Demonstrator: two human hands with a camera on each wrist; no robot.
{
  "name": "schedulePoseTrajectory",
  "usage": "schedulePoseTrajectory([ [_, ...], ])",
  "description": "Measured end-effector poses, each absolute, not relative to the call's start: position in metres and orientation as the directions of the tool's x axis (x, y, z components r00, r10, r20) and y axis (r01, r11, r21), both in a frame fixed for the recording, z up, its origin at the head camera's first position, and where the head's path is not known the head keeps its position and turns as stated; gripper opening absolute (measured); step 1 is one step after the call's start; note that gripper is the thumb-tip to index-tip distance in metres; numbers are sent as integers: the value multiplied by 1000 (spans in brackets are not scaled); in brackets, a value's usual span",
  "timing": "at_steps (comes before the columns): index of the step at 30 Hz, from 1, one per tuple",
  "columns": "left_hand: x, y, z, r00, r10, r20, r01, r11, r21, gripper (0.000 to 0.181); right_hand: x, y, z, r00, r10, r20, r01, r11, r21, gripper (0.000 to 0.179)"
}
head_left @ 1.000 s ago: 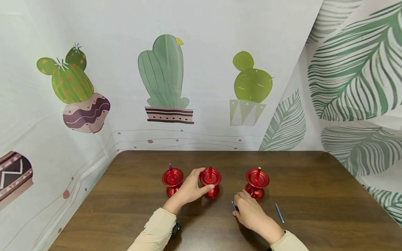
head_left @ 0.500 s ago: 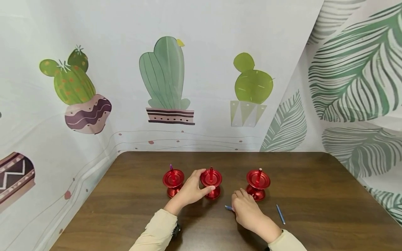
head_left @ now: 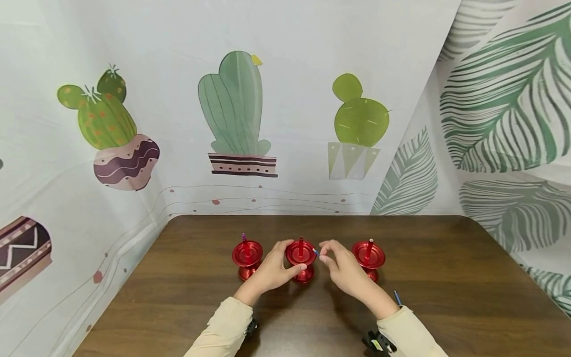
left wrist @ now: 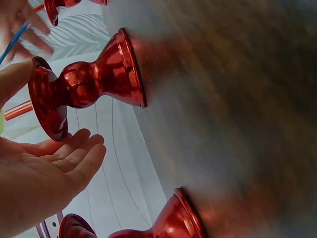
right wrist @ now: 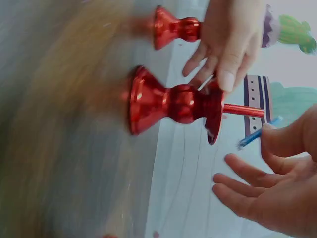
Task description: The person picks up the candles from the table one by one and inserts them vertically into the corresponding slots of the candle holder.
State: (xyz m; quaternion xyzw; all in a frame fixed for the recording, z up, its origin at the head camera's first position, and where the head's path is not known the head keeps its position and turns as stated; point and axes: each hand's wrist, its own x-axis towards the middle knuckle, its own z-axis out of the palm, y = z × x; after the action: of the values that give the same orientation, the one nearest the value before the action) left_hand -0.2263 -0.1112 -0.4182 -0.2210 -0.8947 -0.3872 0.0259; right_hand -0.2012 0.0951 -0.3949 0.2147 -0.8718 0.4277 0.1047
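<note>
In the head view, my left hand holds the middle red metal candle holder by its dish, thumb at the near side and fingers at the far side. The left wrist view shows the thumb and fingers at opposite sides of the dish. My right hand pinches a slim blue candle between thumb and forefinger, its other fingers spread. The blue candle is tilted beside the upright red tube at the centre of the middle holder, close to the tube's top in the right wrist view.
Left of the middle holder stands a matching holder with a purple candle in its tube. A third red holder stands to the right, partly behind my right hand. Another blue candle lies on the brown table, partly hidden by the right sleeve.
My right hand has lifted the blue candle from the table and brought it up and left beside the middle holder. The left hand has stayed on that holder.
</note>
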Motion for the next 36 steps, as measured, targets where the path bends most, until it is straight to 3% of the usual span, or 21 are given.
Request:
schedulePoseTrajectory([
  [6,-227,-111,-418,-903,373,211,409,602,686,72,-221,86,-387,-921,-219,322,-375,280,-883,4],
  [14,-228,-111,-419,-901,373,223,419,605,677,72,-240,68,-384,-946,-161,282,-297,79,-952,10],
  [22,-227,-111,-420,-899,374,228,422,600,679,72,-247,57,-389,-929,-136,345,-352,36,-935,9],
  [36,-227,-112,-421,-898,377,228,424,598,681,73,-245,58,-403,-899,-153,411,-429,112,-896,6],
])
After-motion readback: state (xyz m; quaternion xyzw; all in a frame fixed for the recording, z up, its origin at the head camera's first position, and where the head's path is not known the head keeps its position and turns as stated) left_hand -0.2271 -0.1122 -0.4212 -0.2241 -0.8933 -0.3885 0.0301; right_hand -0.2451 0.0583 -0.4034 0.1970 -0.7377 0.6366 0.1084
